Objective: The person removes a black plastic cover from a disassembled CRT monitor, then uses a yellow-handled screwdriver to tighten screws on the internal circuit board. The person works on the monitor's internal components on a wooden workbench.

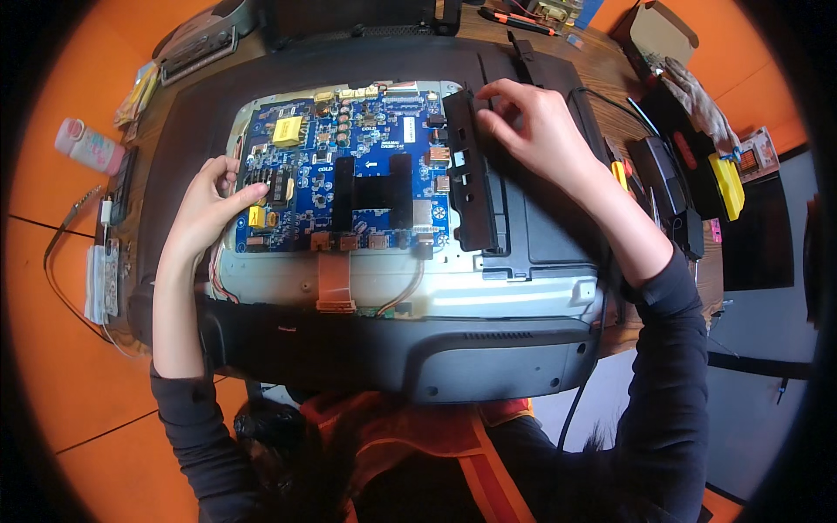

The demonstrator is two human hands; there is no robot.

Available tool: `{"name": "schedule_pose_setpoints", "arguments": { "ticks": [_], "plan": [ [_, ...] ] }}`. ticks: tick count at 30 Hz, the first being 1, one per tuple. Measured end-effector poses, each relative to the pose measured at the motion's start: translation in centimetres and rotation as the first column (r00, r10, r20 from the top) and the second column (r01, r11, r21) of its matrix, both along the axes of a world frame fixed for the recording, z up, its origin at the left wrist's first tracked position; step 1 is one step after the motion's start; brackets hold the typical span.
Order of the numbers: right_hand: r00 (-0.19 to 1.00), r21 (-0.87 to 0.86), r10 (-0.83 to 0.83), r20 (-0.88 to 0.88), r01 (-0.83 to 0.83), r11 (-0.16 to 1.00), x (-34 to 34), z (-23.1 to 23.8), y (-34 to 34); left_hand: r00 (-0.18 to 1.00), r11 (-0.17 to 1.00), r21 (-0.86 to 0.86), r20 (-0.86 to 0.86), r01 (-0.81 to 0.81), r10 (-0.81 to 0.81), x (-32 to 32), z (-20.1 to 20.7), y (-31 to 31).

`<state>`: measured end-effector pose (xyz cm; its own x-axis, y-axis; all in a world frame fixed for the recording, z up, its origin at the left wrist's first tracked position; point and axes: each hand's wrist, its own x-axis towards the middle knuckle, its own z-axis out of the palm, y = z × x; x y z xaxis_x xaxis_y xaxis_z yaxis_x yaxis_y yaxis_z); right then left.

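A large flat black device, seemingly a television lying on its screen, fills the middle of the bench. Its exposed blue circuit board point(318, 187) sits on a pale metal plate. My left hand point(214, 196) is at the board's left edge, the thumb over small dark parts beside a yellow component and the other fingers curled by the rim. Along the board's right side stands a narrow black plastic strip point(471, 183) with cutouts. My right hand point(532, 126) is at its upper end, thumb and forefinger bent against its edge; the other fingertips are partly hidden.
A brown flat cable point(335, 279) runs from the board to the lower edge. Farther out lie a pink-and-white bottle point(90, 146), an open cardboard box point(658, 37), a grey work glove point(702, 100), a yellow-handled tool point(727, 185) and a black cable point(574, 410).
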<state>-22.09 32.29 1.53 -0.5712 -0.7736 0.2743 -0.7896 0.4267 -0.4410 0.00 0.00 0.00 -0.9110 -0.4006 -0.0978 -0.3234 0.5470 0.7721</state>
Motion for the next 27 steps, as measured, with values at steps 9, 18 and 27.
{"name": "schedule_pose_setpoints", "arguments": {
  "ticks": [9, 18, 27],
  "plan": [
    [0.904, 0.181, -0.181, 0.388, 0.118, 0.976, 1.7, 1.2, -1.3, 1.000, 1.000, 0.021, -0.002, -0.019, 0.019, -0.2, -0.5, 0.2],
    [0.776, 0.165, -0.154, 0.611, 0.066, 0.984, 1.3, 1.9, 1.2, 1.000, 1.000, 0.012, -0.014, -0.021, 0.021, -0.3, -0.4, 0.3],
    [0.955, 0.242, -0.096, 0.279, 0.027, 0.970, 7.4, 1.9, 5.1, 1.000, 1.000, 0.024, -0.026, -0.017, 0.017, -0.1, -0.5, 0.1]
  ]
}}
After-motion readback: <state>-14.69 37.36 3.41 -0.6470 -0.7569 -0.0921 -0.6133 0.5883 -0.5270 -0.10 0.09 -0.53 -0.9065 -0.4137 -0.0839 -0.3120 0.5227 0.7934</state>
